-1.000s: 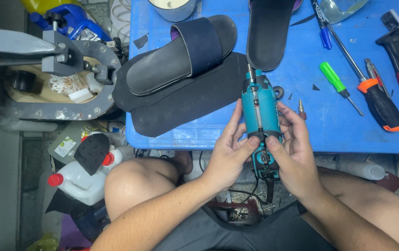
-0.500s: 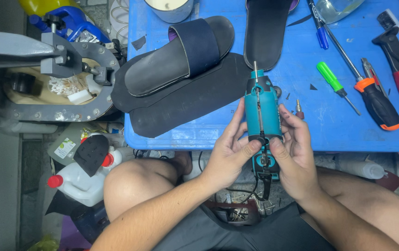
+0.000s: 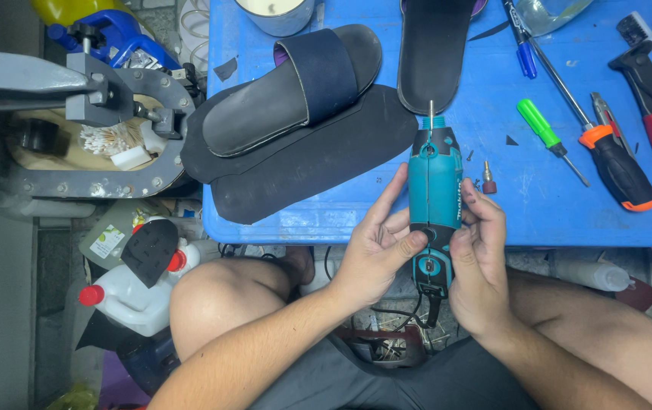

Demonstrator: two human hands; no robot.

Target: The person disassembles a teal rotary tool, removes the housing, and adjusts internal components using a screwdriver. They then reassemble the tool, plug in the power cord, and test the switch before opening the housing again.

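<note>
Both hands are on the teal rotary tool (image 3: 434, 199), held upright over the near edge of the blue table (image 3: 554, 205), its thin bit pointing to twelve o'clock. The left hand (image 3: 375, 254) grasps the body from nine o'clock, thumb on the lower grip. The right hand (image 3: 478, 262) clasps it from three o'clock, fingers curled around the side. At eleven o'clock lies a dark slipper (image 3: 296, 91) on black rubber sheets (image 3: 318, 163). At twelve, a black sole (image 3: 434, 49). At two o'clock, a green screwdriver (image 3: 544, 133) and an orange-handled screwdriver (image 3: 618, 167). A small bit (image 3: 487, 182) stands just right of the tool.
</note>
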